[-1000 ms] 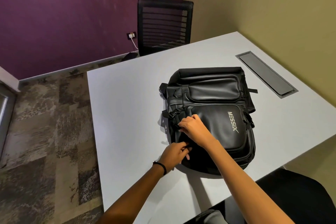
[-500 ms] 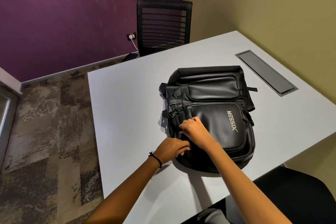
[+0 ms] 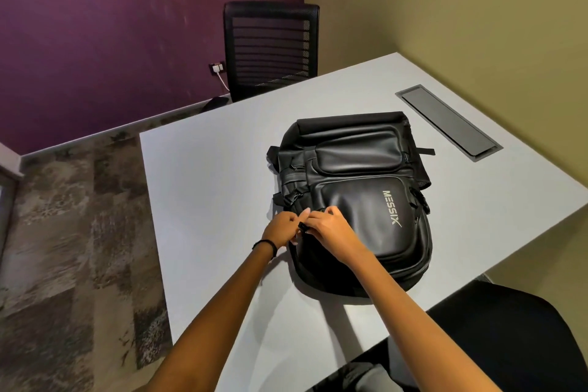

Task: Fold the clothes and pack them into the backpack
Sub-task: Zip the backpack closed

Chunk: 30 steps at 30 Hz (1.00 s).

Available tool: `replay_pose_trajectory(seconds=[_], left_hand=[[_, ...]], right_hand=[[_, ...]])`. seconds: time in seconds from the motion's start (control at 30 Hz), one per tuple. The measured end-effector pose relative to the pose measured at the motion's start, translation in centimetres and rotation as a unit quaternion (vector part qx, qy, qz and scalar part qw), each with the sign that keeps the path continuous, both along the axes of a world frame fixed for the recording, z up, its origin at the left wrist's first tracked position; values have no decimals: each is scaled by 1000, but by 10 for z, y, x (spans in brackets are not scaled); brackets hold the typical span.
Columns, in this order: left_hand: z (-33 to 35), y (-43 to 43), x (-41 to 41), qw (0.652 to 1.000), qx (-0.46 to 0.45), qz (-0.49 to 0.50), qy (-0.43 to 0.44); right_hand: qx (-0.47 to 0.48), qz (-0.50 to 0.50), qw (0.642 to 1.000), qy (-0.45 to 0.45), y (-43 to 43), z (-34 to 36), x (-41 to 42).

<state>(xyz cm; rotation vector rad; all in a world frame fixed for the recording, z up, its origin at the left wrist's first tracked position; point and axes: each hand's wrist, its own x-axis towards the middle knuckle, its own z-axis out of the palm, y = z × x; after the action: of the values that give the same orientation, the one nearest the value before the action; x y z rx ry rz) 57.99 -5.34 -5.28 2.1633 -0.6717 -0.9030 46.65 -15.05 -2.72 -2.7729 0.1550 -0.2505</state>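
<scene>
Head camera: both hands meet at the near left edge of a black backpack [image 3: 359, 200], which lies flat on a pale grey table [image 3: 206, 188] with its front pockets facing up. The left hand [image 3: 281, 227] has its fingers curled and pinches a small black tab [image 3: 302, 227] on the bag's side. The right hand [image 3: 332, 229] comes in from the other side, fingers bent, and its thumb and fingertips close on the same tab. Whether that piece is a zip pull or a strap clip cannot be told. The two hands touch each other over it.

A thin black band [image 3: 265, 245] sits on the left wrist. The bag stretches away from the hands and off to their right, its printed logo just right of the right hand. Beyond the bag, far right of the hands, a long grey hatch [image 3: 448, 122] is set flush in the table top. Straight ahead past the table's far edge stands a black mesh chair [image 3: 270, 48], with a wall socket [image 3: 216, 67] and a white cable beside it. Left of the left hand the table ends over patterned carpet [image 3: 63, 232].
</scene>
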Motion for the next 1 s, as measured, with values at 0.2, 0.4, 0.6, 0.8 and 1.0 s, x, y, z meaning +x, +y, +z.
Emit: replay_pose_trajectory(seconds=[0.2,0.4,0.6,0.8,1.0], left_hand=[[-4,-13,11,998,53,-21,-37],[-10,-13,2,995,54,26,-79],[-13,-14,-2,995,54,44,-73],[-11,-13,-9,994,55,69,-71],[-10,-10,-11,993,45,81,-70]], right_hand=[[8,8,1000,-6,3,-1,-1],[-38,32,999,2,2,-7,-6],[-55,37,998,-3,1,-17,-31],[-62,31,997,-39,3,-29,-61],[-52,11,997,-57,-1,-42,-96]])
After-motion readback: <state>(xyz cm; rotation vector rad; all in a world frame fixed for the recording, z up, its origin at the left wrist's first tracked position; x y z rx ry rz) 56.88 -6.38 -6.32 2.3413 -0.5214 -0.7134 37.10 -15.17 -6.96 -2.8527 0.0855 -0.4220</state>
